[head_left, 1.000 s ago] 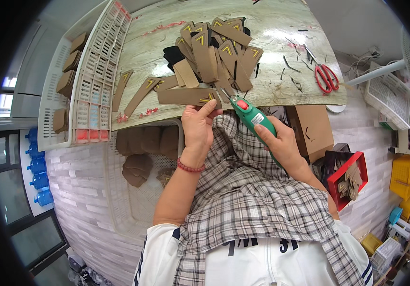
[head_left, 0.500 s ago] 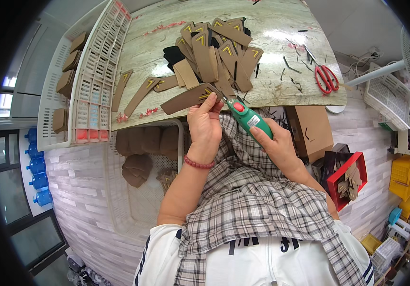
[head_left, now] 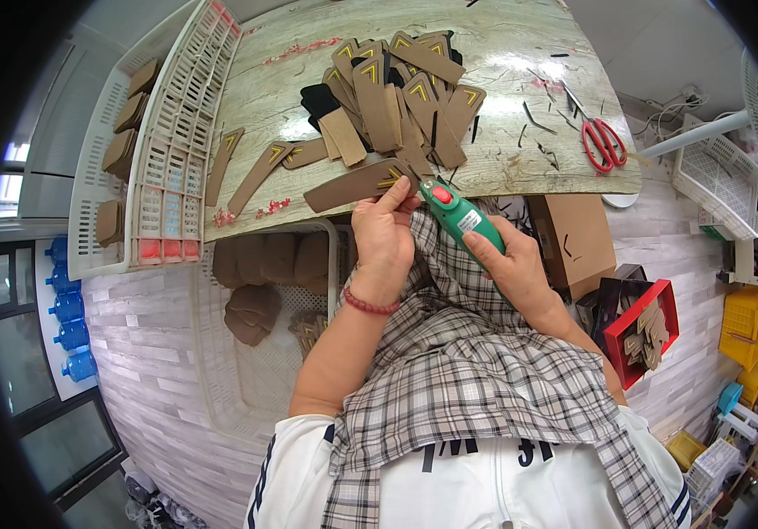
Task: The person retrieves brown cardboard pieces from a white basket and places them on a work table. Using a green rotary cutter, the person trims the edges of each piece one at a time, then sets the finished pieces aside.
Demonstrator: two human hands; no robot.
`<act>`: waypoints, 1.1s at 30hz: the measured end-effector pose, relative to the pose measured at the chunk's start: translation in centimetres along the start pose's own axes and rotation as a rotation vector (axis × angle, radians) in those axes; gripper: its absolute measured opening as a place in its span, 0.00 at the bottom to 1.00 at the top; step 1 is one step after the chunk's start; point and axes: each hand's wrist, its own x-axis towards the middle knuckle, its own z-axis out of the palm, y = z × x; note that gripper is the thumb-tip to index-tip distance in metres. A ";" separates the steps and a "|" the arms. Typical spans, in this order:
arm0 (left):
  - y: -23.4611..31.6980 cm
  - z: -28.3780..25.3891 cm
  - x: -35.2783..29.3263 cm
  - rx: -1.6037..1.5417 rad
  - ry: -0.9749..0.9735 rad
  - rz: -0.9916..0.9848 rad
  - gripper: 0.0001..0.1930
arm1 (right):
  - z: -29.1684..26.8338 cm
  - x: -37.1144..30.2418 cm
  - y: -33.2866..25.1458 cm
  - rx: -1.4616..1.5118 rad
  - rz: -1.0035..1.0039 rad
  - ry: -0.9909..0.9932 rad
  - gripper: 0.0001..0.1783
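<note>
At the near edge of the table (head_left: 529, 181), the left hand (head_left: 385, 234) pinches a chevron-marked brown fabric tab (head_left: 345, 189) by its right end, long axis left-right. Right hand (head_left: 518, 266) grips a green electric cutter (head_left: 458, 219), tip at that end; contact indeterminable.

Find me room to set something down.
The table is barest between the white crate and the heap of tan pieces, then right of the heap's far end. Crowded: the heap, black scraps by the red-handled scissors, and the front edge where the left hand holds a piece.
</note>
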 end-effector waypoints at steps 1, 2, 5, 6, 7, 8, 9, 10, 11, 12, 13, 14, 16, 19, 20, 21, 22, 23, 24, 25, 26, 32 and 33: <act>-0.1 -0.1 0.0 0.008 -0.008 -0.003 0.03 | 0.0 0.0 0.0 0.000 -0.001 0.003 0.22; -0.3 -0.2 -0.1 0.016 -0.016 -0.006 0.03 | 0.0 0.0 0.0 0.005 0.001 0.008 0.22; -0.6 -0.3 -0.5 0.022 -0.028 -0.017 0.03 | 0.2 0.2 -0.2 0.007 -0.006 0.016 0.22; -0.7 -0.4 -0.6 0.021 -0.030 -0.021 0.04 | 0.3 0.4 -0.1 -0.001 -0.016 0.018 0.21; -0.7 -0.5 -0.7 0.007 -0.021 -0.017 0.03 | 0.4 0.6 -0.1 -0.006 -0.027 0.019 0.21; -0.5 -0.7 -0.7 0.006 -0.013 -0.001 0.04 | 0.5 0.6 -0.4 -0.006 0.006 0.015 0.21; -0.3 -0.8 -0.7 0.004 -0.005 0.015 0.04 | 0.7 0.7 -0.2 -0.029 -0.021 0.027 0.20; 0.3 -1.0 -0.2 0.011 0.025 0.046 0.07 | 0.7 0.7 -0.1 -0.015 -0.012 0.030 0.20; 1.2 -1.4 1.0 0.014 0.066 0.088 0.08 | 0.6 0.7 0.0 -0.001 -0.005 0.035 0.20; 2.7 -1.8 2.5 0.022 0.072 0.163 0.07 | 0.6 0.7 0.2 0.007 -0.007 0.051 0.20; 4.6 -2.8 4.3 -0.042 0.142 0.241 0.04 | 0.7 0.6 0.3 0.019 -0.012 0.048 0.20; 6.9 -3.2 6.3 -0.046 0.192 0.270 0.03 | 0.7 0.5 0.6 0.026 -0.012 0.062 0.20; 10.6 -4.2 10.0 -0.131 0.242 0.257 0.04 | 0.6 0.5 0.7 0.016 0.006 0.049 0.19; 10.9 -7.6 13.7 0.182 0.225 0.155 0.10 | 0.9 1.0 0.8 0.004 -0.006 0.038 0.18; 9.8 -4.8 13.2 0.513 0.338 0.221 0.19 | 0.9 1.0 0.8 0.009 0.007 0.047 0.18; 9.0 -4.2 14.0 0.861 0.403 0.374 0.22 | 0.9 1.0 0.8 0.015 0.019 0.054 0.18; 8.4 -3.5 14.7 1.205 0.465 0.529 0.26 | 0.7 0.9 0.7 -0.006 0.013 0.060 0.19; 7.9 -3.0 15.2 1.550 0.524 0.687 0.29 | 0.7 0.9 0.8 -0.006 0.008 0.066 0.19; 7.5 -2.6 15.5 1.576 0.493 0.753 0.36 | 0.7 1.0 0.9 -0.007 0.003 0.070 0.19; 7.3 -1.6 15.5 1.627 0.489 0.678 0.36 | 0.7 1.1 1.1 -0.013 -0.001 0.077 0.19; 7.4 -0.3 15.5 1.680 0.482 0.605 0.36 | 0.5 1.0 0.9 0.001 0.024 0.081 0.20; 8.2 -0.8 16.7 1.603 0.515 0.526 0.18 | 0.4 0.8 1.3 -0.009 -0.003 0.080 0.21; 8.4 -2.1 16.8 1.506 0.497 0.555 0.17 | 0.5 0.8 1.3 -0.005 -0.004 0.070 0.21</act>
